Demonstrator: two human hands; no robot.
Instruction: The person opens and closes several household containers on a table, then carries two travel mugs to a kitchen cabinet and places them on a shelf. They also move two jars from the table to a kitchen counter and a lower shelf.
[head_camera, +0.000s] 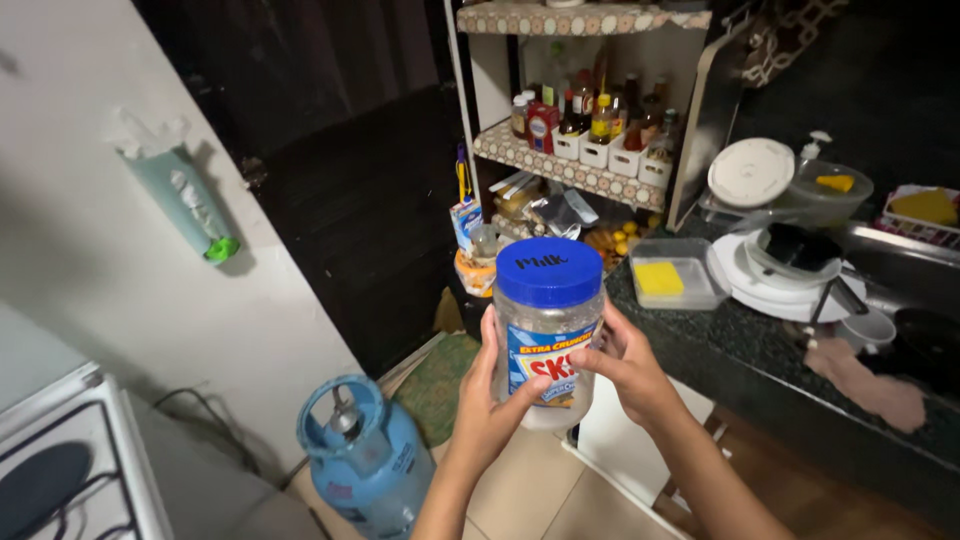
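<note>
A clear plastic jar (545, 350) with a blue screw lid (548, 270) and a blue-and-red label is held upright in front of me, pale powder showing through its wall. My left hand (487, 400) grips its left side and bottom, thumb across the label. On the jar's right side rests my right hand (628, 365), fingers wrapped behind it. Both forearms rise from the lower edge of the head view.
A blue gas cylinder (365, 460) stands on the tiled floor below. A white stove (70, 470) is at lower left. A shelf rack (575, 170) holds bottles and packets. The dark counter (740, 340) at right carries plates (770, 275), a container with a yellow sponge (665, 275) and a sink.
</note>
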